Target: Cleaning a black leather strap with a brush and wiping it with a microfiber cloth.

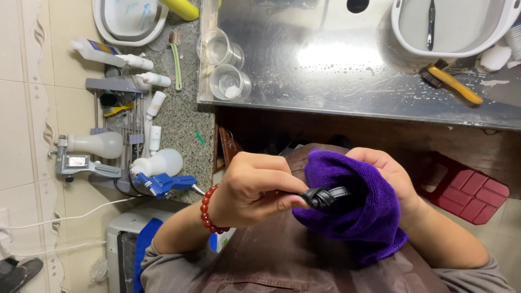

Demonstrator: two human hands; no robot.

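My left hand [255, 187], with a red bead bracelet [207, 209] on its wrist, pinches a black braided leather strap [324, 197] at its knotted end. My right hand [388, 173] is wrapped in a purple cloth [358, 217] and closes that cloth around the strap's other end. Both hands sit close together over my brown apron [282, 260], below the edge of the steel counter.
A wet steel counter [336, 65] holds two clear cups [225, 65], a yellow-handled brush [453, 82] and a white basin [453, 27]. On the speckled stone ledge [187, 114] at left are bottles, a toothbrush and a rack. A red stool [469, 190] stands at right.
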